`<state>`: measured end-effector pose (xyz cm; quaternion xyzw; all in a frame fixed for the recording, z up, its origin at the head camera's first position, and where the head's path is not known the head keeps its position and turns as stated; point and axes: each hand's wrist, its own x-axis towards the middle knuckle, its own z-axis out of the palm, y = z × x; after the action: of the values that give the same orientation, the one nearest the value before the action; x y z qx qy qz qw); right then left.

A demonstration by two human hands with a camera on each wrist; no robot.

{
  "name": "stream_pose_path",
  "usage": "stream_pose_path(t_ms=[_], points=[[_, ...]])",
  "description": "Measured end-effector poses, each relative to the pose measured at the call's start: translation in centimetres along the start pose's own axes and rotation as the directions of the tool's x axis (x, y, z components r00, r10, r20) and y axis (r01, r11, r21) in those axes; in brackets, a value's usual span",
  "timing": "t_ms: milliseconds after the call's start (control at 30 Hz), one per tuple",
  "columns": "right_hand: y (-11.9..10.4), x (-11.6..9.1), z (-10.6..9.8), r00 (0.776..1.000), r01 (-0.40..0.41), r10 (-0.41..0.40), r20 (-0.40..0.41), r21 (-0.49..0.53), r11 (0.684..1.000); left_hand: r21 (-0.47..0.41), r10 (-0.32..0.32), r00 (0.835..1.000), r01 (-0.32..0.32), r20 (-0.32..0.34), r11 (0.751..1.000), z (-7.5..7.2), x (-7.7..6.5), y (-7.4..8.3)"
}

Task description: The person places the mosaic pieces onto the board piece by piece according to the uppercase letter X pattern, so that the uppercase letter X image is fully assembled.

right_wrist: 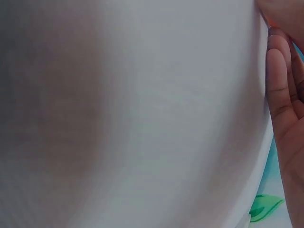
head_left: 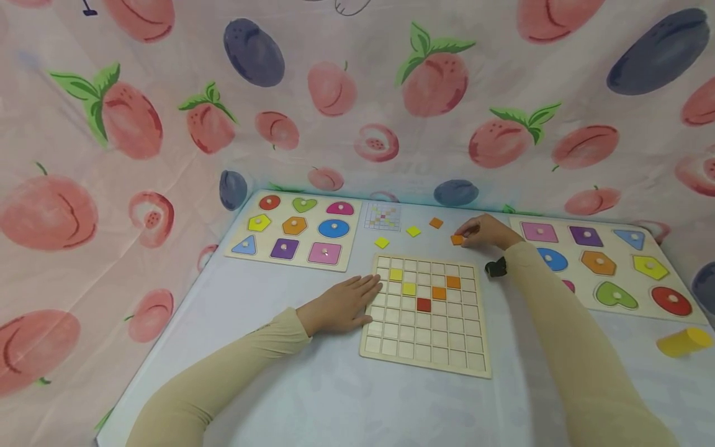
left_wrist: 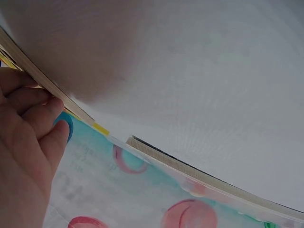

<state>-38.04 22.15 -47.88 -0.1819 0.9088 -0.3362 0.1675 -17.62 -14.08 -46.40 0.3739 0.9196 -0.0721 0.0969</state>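
A wooden grid board (head_left: 438,338) lies on the white table. Set in its cells are two yellow tiles (head_left: 396,274), a red tile (head_left: 424,305) and two orange tiles (head_left: 454,282), forming a V. My left hand (head_left: 343,304) rests flat with its fingers spread, fingertips over the board's left edge. Beyond the board's far right corner, my right hand (head_left: 487,231) pinches a loose orange tile (head_left: 457,239) at the tabletop. Only a sliver of orange shows by the fingers (right_wrist: 278,71) in the right wrist view.
Two yellow tiles (head_left: 382,243) and an orange tile (head_left: 436,223) lie loose behind the board, near a pattern card (head_left: 367,217). Knobbed shape puzzles stand left (head_left: 304,251) and right (head_left: 570,273). A black object (head_left: 495,267) and a yellow cylinder (head_left: 678,343) are at the right.
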Motion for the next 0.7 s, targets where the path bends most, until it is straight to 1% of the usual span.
stream_pose_path(t_ms=[233,500,700], points=[[0.40,-0.26,0.04,1.000,-0.031,0.030,0.007,0.074,0.997,0.004,-0.002,1.000,0.002,0.003,1.000,0.13,0.07,-0.06],[0.55,-0.62,-0.08,1.000,-0.001,-0.001,0.010,0.159,0.987,0.003,-0.006,1.000,0.006,0.007,1.000,0.29,0.17,-0.12],[0.73,-0.54,0.09,1.000,-0.012,0.012,0.004,0.179,0.984,-0.011,-0.004,1.000,0.004,0.005,1.000,0.21,0.10,-0.03]])
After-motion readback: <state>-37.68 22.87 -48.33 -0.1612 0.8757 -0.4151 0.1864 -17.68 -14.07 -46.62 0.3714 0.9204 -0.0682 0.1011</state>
